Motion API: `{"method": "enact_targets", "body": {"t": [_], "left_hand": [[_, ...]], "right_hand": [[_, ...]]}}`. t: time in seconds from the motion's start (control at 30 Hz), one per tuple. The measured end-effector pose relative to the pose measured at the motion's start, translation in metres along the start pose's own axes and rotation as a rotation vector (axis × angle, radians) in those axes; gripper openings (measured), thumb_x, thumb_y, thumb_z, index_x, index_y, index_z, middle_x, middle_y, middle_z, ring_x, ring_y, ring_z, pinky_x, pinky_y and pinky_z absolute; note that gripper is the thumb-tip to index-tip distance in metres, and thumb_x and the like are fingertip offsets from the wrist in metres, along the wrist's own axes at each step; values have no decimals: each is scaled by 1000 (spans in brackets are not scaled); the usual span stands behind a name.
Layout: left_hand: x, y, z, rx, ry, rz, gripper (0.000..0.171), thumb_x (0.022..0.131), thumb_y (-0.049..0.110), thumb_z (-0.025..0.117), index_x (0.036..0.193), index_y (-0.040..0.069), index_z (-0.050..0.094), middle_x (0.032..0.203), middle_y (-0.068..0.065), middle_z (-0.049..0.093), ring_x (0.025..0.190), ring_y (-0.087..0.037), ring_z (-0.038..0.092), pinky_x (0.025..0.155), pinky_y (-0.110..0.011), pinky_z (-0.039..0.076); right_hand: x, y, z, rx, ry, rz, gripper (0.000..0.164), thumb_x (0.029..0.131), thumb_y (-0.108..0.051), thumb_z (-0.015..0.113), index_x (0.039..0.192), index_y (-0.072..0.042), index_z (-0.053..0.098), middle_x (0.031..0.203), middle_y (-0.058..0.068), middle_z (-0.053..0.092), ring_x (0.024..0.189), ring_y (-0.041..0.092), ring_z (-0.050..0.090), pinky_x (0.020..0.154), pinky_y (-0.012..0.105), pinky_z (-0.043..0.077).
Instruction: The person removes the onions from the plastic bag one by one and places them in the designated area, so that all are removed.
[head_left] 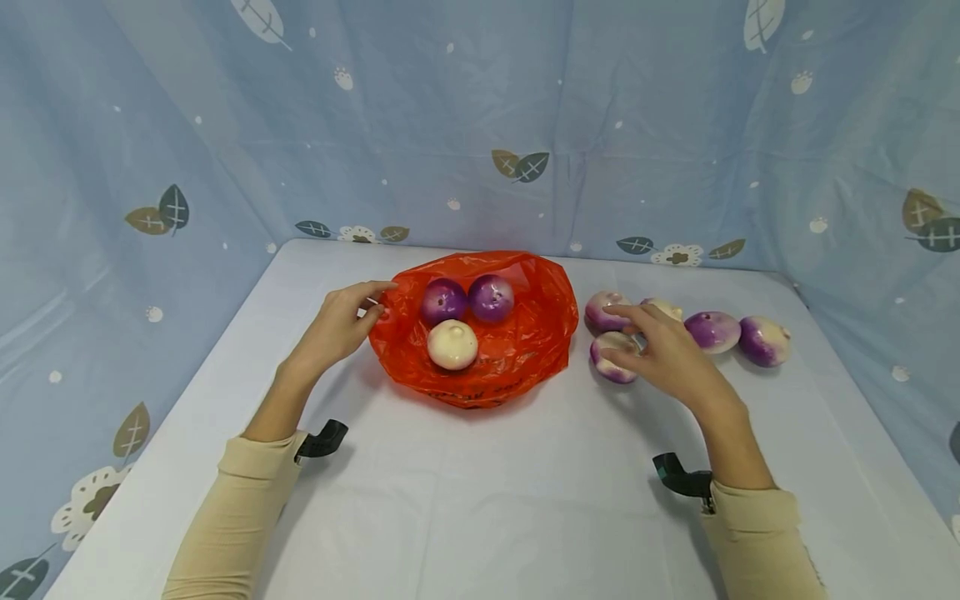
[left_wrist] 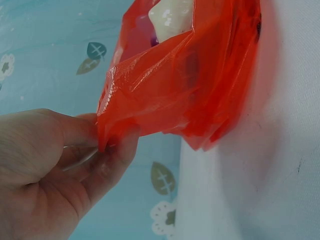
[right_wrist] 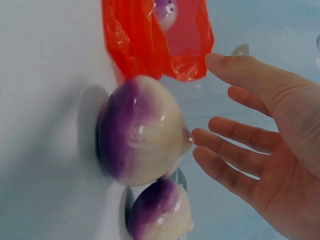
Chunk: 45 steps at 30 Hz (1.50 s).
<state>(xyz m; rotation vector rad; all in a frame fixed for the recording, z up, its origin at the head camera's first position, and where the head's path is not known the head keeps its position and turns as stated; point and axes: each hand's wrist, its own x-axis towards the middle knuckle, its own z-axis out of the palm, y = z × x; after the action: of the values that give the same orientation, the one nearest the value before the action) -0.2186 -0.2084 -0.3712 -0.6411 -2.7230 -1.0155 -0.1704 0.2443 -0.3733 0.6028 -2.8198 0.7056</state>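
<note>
My left hand (head_left: 337,325) pinches the left rim of a red plastic bag (head_left: 528,337) between thumb and fingers; the left wrist view shows the film of the bag (left_wrist: 160,100) in that pinch. The bag lies with its mouth wide, holding two purple turnips (head_left: 491,298) and a cream-coloured one (head_left: 452,345). Over on the right, my right hand (head_left: 671,358) hovers with spread, slightly bent fingers at a purple-and-white turnip (head_left: 615,363). In the right wrist view, the fingertips are right by the pointed tip of that turnip (right_wrist: 142,132), with nothing gripped.
More turnips lie right of the bag: one behind the nearest (head_left: 600,312), one partly hidden by my right hand (head_left: 663,305), and two farther right (head_left: 763,341). A white cloth covers the table (head_left: 495,492). A blue patterned curtain (head_left: 450,108) hangs behind.
</note>
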Motion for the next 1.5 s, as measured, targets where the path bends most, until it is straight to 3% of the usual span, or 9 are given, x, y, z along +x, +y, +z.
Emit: {"method": "enact_targets", "body": {"t": [0.1, 0.23, 0.43, 0.53, 0.67, 0.83, 1.07, 1.3, 1.5], "left_hand": [[1, 0, 0, -5, 0, -1, 38, 94, -6, 51, 129, 3, 61, 111, -20, 69, 94, -37, 70, 79, -48, 61], [1, -1, 0, -6, 1, 1, 38, 94, -7, 51, 129, 2, 61, 111, -20, 69, 94, -37, 70, 79, -48, 61], [1, -1, 0, -5, 3, 4, 37, 94, -6, 51, 129, 2, 61, 110, -20, 69, 93, -36, 70, 78, -47, 61], [0, 0, 0, -7, 2, 7, 38, 94, -6, 51, 129, 2, 61, 110, -20, 69, 93, -36, 70, 78, -47, 61], [0, 0, 0, -12, -2, 5, 38, 94, -5, 50, 130, 2, 61, 110, -20, 69, 93, -36, 70, 78, -46, 61], [0, 0, 0, -10, -5, -5, 38, 95, -5, 50, 130, 3, 60, 112, -20, 69, 94, -36, 70, 78, -46, 61], [0, 0, -1, -1, -4, -8, 38, 95, -4, 51, 131, 3, 60, 112, -19, 69, 94, -35, 70, 78, -46, 61], [0, -1, 0, -3, -9, -13, 37, 95, -4, 51, 130, 3, 61, 112, -19, 69, 94, -36, 70, 78, -46, 61], [0, -1, 0, -4, -5, -12, 38, 95, -4, 50, 130, 4, 61, 112, -19, 69, 94, -35, 70, 78, -46, 61]], "right_hand": [[4, -3, 1, 27, -12, 22, 62, 83, -30, 78, 138, -13, 55, 116, 14, 63, 96, 28, 61, 77, 43, 59], [9, -8, 1, 82, -42, 50, 62, 85, -31, 77, 140, -17, 53, 137, 17, 57, 120, 36, 58, 91, 56, 54], [15, -15, 6, 93, -42, 7, 60, 82, -27, 79, 136, -15, 56, 139, 17, 54, 129, 39, 52, 95, 56, 52], [18, -20, 10, 114, -43, -18, 58, 83, -27, 79, 135, -13, 57, 132, 12, 57, 126, 36, 54, 96, 54, 53], [23, -27, 14, 135, -52, -11, 57, 83, -26, 79, 134, -12, 57, 120, 6, 59, 110, 28, 61, 87, 47, 59], [27, -35, 19, 104, -66, -13, 58, 82, -28, 79, 134, -16, 57, 116, 8, 59, 101, 23, 60, 79, 40, 61], [35, -49, 28, 95, -102, -50, 59, 85, -31, 77, 137, -16, 53, 130, 14, 59, 115, 31, 58, 94, 47, 55], [43, -59, 38, 124, -130, -70, 59, 85, -32, 76, 136, -13, 54, 132, 16, 57, 115, 33, 60, 97, 47, 54], [47, -67, 46, 119, -157, -57, 59, 85, -34, 76, 137, -18, 53, 133, 11, 56, 119, 31, 59, 100, 48, 52]]}}
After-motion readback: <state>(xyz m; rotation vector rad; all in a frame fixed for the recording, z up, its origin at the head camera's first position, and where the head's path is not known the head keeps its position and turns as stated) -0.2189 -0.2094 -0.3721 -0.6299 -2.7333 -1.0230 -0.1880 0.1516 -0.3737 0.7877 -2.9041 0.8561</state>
